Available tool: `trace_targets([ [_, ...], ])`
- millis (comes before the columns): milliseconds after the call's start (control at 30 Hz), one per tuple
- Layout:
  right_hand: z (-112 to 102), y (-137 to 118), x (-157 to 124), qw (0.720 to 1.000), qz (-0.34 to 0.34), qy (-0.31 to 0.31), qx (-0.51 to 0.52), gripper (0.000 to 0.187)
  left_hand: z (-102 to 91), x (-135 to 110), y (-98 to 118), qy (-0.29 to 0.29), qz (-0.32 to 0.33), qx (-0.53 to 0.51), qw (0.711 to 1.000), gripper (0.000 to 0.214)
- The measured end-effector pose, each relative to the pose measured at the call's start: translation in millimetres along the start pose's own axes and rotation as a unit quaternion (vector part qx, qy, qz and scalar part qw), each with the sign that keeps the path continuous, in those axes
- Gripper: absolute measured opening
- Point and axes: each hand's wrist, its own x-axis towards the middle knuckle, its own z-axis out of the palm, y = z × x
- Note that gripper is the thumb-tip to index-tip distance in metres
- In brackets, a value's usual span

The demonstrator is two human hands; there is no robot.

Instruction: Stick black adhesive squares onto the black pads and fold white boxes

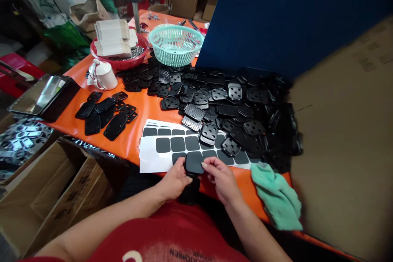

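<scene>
A black square plastic pad (194, 162) is held between both hands at the near edge of the orange table (144, 108). My left hand (175, 180) grips its left side and underside; more black pieces show beneath it. My right hand (221, 178) pinches its right edge with thumb and fingers. Just beyond lies a white sheet of dark square stickers (172, 145), several squares peeled away. A large heap of black square plates (233, 106) covers the table behind the sheet.
A green cloth (276, 196) lies at the right. A smaller group of black oblong parts (106, 114) sits left, with a white jug (102, 74), red bowl (123, 62), teal basket (175, 43) and a scale (46, 96). Cardboard boxes (55, 188) stand lower left; a blue panel (291, 12) and a cardboard sheet (346, 143) stand right.
</scene>
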Motion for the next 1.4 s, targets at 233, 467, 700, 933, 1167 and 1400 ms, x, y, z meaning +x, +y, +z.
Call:
trace_targets([
  [233,0,2,1,1.0,-0.006,-0.001,-0.013,0.033,0.6,0,0,-0.002,0.001,-0.003,1.0,0.049],
  [467,1,2,1,0.999,-0.021,-0.003,-0.027,0.035,-1.7,1,-1,-0.003,0.002,-0.002,1.0,0.05],
  [700,1,4,2,0.998,-0.041,-0.002,-0.039,0.035,-1.8,0,-1,-0.003,0.003,0.0,1.0,0.049],
  [933,0,8,4,0.996,-0.063,0.001,-0.065,0.033,-3.0,0,1,-0.003,-0.004,0.013,1.0,0.047],
  [1167,0,13,5,0.988,-0.097,0.007,-0.122,0.03,-1.7,0,3,0.0,-0.007,0.011,1.0,0.049],
  [1400,-1,9,1,0.965,-0.148,0.007,-0.215,0.024,-2.6,-2,2,0.002,-0.006,0.003,1.0,0.053],
])
